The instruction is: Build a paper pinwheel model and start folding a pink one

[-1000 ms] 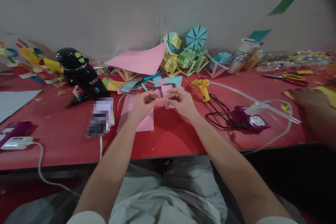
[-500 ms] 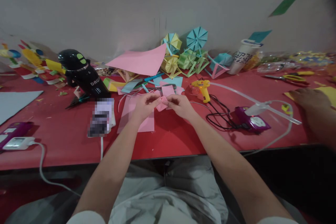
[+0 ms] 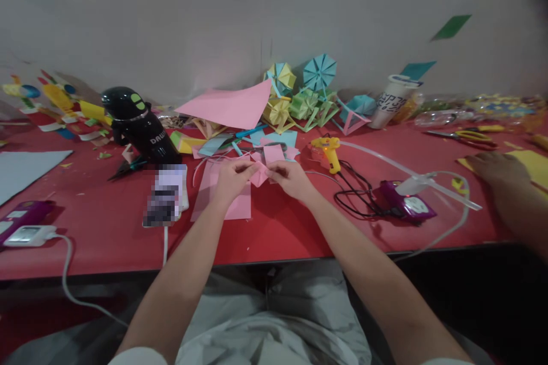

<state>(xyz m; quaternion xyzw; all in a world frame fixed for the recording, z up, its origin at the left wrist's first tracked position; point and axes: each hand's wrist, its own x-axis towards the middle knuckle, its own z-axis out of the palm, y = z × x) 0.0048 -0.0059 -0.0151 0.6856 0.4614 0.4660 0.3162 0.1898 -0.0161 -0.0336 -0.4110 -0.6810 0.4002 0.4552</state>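
My left hand (image 3: 231, 178) and my right hand (image 3: 287, 177) meet over the red table (image 3: 107, 222), both pinching a small folded pink paper piece (image 3: 259, 172) between their fingertips. Under my left hand lies a flat pink paper sheet (image 3: 222, 194). A small pink square (image 3: 274, 153) lies just behind the hands, next to blue paper scraps (image 3: 282, 138).
A phone (image 3: 165, 194) and a black bottle (image 3: 137, 125) are to the left; a yellow glue gun (image 3: 327, 151) with a black cord and a purple device (image 3: 406, 205) are to the right. Folded paper shapes (image 3: 303, 97) line the back wall. Another person's hand (image 3: 499, 174) rests at far right on yellow paper.
The view tilted up slightly. My hands stayed together on the pink piece, shifting their fingers on it; the other person's hand barely moved.
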